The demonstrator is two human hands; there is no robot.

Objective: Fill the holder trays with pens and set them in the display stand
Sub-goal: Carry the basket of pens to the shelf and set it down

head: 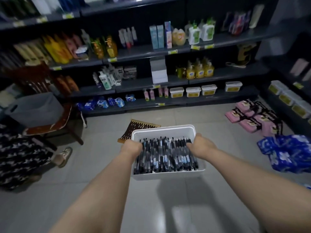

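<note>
A white plastic basket (164,132) hangs above the tiled floor, held up between my two hands. It is full of black pens (166,155) lying side by side in a thick layer. My left hand (132,147) grips the basket's left rim, with its fingers curled inside among the pens. My right hand (201,145) grips the right rim the same way. No holder tray or display stand shows in this view.
Dark shop shelves (143,81) with bottles and tubs fill the back. A wooden chair (50,125) carrying a grey bin stands at left, beside a seated person's patterned clothing (20,158). A brown mat (139,126) lies past the basket. Pink packs (252,118) and a blue bag (289,152) sit at right.
</note>
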